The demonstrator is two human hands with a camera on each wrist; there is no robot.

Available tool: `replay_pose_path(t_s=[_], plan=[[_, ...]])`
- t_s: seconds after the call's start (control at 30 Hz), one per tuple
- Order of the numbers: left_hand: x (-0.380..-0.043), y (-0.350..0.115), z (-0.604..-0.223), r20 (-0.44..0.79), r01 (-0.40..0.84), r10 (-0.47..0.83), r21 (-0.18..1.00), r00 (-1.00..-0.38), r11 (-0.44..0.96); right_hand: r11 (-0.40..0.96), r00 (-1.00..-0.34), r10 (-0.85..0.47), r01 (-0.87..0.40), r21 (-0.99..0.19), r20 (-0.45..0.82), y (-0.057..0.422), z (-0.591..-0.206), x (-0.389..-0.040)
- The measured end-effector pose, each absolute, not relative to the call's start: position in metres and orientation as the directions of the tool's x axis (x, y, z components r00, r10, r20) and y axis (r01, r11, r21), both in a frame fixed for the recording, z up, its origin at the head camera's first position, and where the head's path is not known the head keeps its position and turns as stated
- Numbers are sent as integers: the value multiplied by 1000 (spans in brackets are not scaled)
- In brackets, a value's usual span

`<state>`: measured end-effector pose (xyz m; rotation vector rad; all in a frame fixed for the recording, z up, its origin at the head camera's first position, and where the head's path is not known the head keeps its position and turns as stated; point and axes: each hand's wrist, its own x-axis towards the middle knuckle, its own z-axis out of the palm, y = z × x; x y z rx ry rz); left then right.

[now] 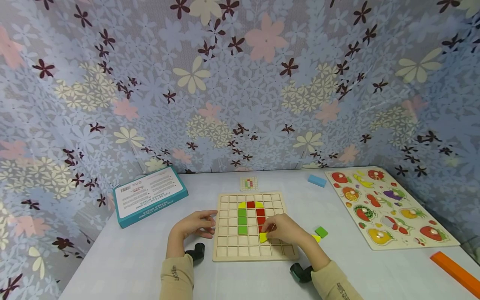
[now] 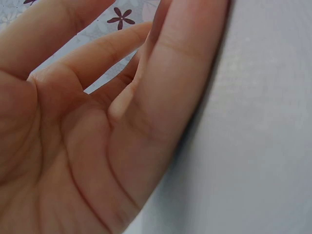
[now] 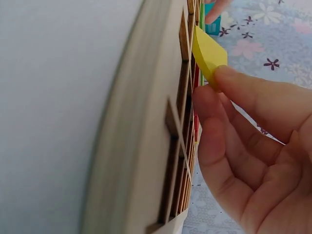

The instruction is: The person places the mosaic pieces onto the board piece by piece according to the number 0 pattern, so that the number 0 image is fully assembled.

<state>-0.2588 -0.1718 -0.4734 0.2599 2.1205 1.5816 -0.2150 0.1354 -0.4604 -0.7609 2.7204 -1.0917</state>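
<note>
A wooden grid board (image 1: 227,251) lies on the table, with square cells sunk into it. Green tiles (image 1: 242,221) form a column in it, and red tiles (image 1: 260,212) form another to the right. A red tile between two yellow ones joins them at the top. Between thumb and fingertips my right hand (image 1: 285,228) pinches a flat yellow tile (image 3: 209,51) over the lower end of the red column; whether it touches the board I cannot tell. My left hand (image 1: 195,224) rests beside the board's left edge, fingers loosely bent, holding nothing.
A small pattern card (image 1: 249,183) lies behind the board. Right of it are a loose green tile (image 1: 321,232), a yellow piece (image 1: 316,238), a blue block (image 1: 316,180), a fruit puzzle board (image 1: 378,221) and an orange bar (image 1: 455,273). A teal box (image 1: 150,196) sits back left.
</note>
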Motion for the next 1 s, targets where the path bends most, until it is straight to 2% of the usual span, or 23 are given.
replay_pose_path(t_s=[0.23,0.57,1.0], plan=[[-258,-171,-472,-258,-125,422,940,-869,316,620,-868,-490,-410,-670,78,136,-459,-214],[-257,-171,-472,-260,-127,415,938,-872,323,606,-835,-540,-472,-640,104,133,-462,-214],[-257,-171,-471,-267,-136,415,938,-870,320,618,-832,-548,-473,-628,88,132,-462,-213]])
